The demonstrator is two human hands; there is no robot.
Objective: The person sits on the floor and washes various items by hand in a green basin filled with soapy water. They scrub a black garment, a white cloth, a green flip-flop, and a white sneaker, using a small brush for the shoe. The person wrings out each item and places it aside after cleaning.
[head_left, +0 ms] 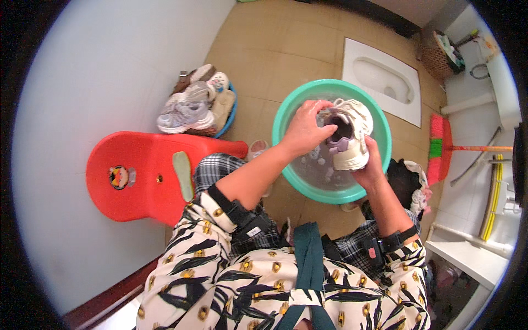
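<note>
A cream-white sneaker (350,154) with a mauve lining is held over a round green plastic basin (284,165) of cloudy, sudsy water. My right hand (370,165) grips it by the side near the heel. At its opening is my left hand (309,128), thumb and fingers spread across the collar and tongue; whether the fingers press on the shoe is hard to tell. The sneaker's toe and laces point away from me, and its dark inside shows.
To the left, a red plastic chair (140,177) bears a pale green insole (182,175). Behind it, several shoes (189,107) fill a blue basin (232,115). A squat toilet (381,82) lies beyond the green basin; a broom (436,148) and red dustpan (446,144) stand at right.
</note>
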